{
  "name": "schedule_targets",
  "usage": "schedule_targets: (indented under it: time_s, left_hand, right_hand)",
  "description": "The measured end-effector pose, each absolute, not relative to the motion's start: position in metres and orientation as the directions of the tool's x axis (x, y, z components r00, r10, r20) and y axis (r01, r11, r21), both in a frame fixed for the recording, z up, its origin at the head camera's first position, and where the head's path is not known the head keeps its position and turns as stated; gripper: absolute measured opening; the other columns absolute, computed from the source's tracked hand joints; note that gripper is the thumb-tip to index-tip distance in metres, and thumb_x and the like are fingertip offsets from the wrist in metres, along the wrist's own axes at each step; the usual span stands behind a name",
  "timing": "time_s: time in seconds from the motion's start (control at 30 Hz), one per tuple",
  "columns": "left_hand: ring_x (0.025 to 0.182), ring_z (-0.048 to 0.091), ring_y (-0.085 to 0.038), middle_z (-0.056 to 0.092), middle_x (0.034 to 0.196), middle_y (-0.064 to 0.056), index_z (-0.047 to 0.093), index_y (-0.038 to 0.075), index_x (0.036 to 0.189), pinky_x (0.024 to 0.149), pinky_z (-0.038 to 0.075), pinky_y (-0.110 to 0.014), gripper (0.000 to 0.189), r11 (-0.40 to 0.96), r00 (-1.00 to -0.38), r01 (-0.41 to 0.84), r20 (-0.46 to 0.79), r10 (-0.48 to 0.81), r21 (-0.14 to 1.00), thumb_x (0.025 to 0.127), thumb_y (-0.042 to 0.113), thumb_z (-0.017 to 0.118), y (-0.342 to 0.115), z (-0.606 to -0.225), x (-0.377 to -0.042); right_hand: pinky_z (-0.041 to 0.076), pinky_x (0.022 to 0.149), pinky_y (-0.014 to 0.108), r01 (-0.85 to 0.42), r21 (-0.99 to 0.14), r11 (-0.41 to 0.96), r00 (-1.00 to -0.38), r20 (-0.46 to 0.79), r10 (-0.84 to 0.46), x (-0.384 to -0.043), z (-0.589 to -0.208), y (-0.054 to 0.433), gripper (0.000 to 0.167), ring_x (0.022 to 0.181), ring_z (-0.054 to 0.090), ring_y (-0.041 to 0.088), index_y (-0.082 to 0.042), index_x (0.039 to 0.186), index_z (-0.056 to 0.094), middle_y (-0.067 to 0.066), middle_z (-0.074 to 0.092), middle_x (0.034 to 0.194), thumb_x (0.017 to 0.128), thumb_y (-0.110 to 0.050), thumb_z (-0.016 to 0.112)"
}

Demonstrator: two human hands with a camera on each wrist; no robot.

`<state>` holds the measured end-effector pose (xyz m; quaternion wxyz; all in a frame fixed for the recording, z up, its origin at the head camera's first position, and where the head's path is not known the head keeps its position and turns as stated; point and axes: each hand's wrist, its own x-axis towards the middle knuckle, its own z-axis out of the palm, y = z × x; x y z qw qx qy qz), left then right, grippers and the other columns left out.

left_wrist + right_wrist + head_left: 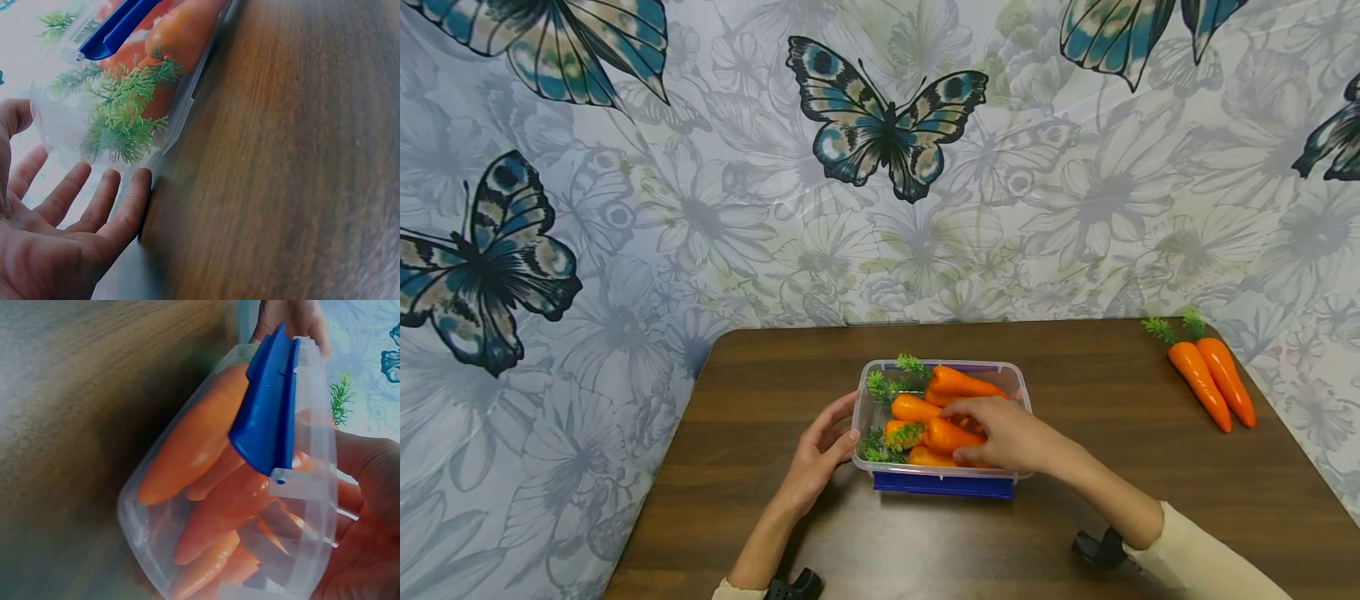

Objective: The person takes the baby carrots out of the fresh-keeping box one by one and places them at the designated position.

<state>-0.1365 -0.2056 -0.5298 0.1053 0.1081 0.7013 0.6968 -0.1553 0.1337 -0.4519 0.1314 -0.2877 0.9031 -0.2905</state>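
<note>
A clear plastic box (859,433) with a blue clip (943,484) along its near side holds several glossy orange carrots with green tops. My left hand (826,446) is at the box's left end. In the left wrist view, the left hand (75,231) has its fingers spread and nearly straight, with fingertips against the clear wall. My right hand (1011,433) reaches over the right rim into the box, thumb and fingers around a carrot (946,436). Through the wall in the right wrist view, the right hand (369,519) is partly hidden behind carrots (200,444).
Two more carrots (1212,382) lie side by side on the brown wooden table (775,392) at its far right. Behind the table hangs a flowered cloth (715,208) with butterflies. Dark wrist cameras (1101,548) sit on both wrists.
</note>
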Motion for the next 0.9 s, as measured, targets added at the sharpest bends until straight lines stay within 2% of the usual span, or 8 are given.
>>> schedule_targets:
  time_s: [0.23,0.37,0.47,0.67,0.9]
  left_hand:
    - [0.142,0.056,-0.048,0.047,0.165,-0.019,0.044,0.023,0.164,0.097,0.064,-0.034,0.057,0.019,-0.958,-0.007,-0.012,0.288,1.000,0.110,0.016,0.061,-0.205,-0.532,-0.138]
    - [0.141,0.057,-0.044,0.048,0.164,-0.017,0.045,0.024,0.164,0.096,0.064,-0.035,0.057,0.014,-0.959,-0.016,-0.019,0.283,1.000,0.110,0.015,0.062,-0.205,-0.531,-0.138]
    - [0.141,0.058,-0.042,0.048,0.164,-0.017,0.044,0.023,0.164,0.096,0.064,-0.035,0.057,0.008,-0.958,-0.013,-0.015,0.285,1.000,0.110,0.015,0.062,-0.205,-0.530,-0.138]
    - [0.140,0.058,-0.043,0.047,0.164,-0.019,0.043,0.022,0.164,0.096,0.064,-0.035,0.058,0.008,-0.956,-0.005,-0.007,0.293,1.000,0.110,0.016,0.061,-0.206,-0.531,-0.138]
    - [0.140,0.057,-0.045,0.048,0.164,-0.017,0.043,0.024,0.164,0.097,0.064,-0.034,0.058,0.005,-0.955,-0.005,-0.006,0.295,1.000,0.110,0.016,0.061,-0.205,-0.530,-0.138]
  right_hand:
    - [0.058,0.090,0.031,-0.488,-0.581,0.652,-0.799,-0.002,-0.601,-0.154,-0.442,0.134,0.051,0.103,0.067,0.012,-0.016,0.140,0.069,-0.001,0.075,0.133,0.094,-0.032,0.084]
    - [0.053,0.084,0.027,-0.503,-0.575,0.645,-0.805,0.039,-0.592,-0.154,-0.437,0.133,0.052,0.095,0.064,0.011,-0.017,0.142,0.068,-0.001,0.076,0.132,0.095,-0.034,0.083]
    - [0.054,0.081,0.025,-0.492,-0.591,0.640,-0.815,0.053,-0.578,-0.154,-0.433,0.133,0.054,0.093,0.065,0.011,-0.017,0.144,0.067,-0.002,0.077,0.128,0.096,-0.034,0.082]
    - [0.062,0.088,0.034,-0.448,-0.634,0.630,-0.834,0.043,-0.550,-0.152,-0.426,0.135,0.053,0.109,0.072,0.015,-0.019,0.145,0.066,-0.004,0.076,0.126,0.097,-0.036,0.081]
    - [0.064,0.087,0.039,-0.436,-0.642,0.631,-0.842,0.045,-0.537,-0.151,-0.418,0.139,0.053,0.106,0.072,0.013,-0.018,0.145,0.066,-0.002,0.076,0.128,0.098,-0.039,0.079]
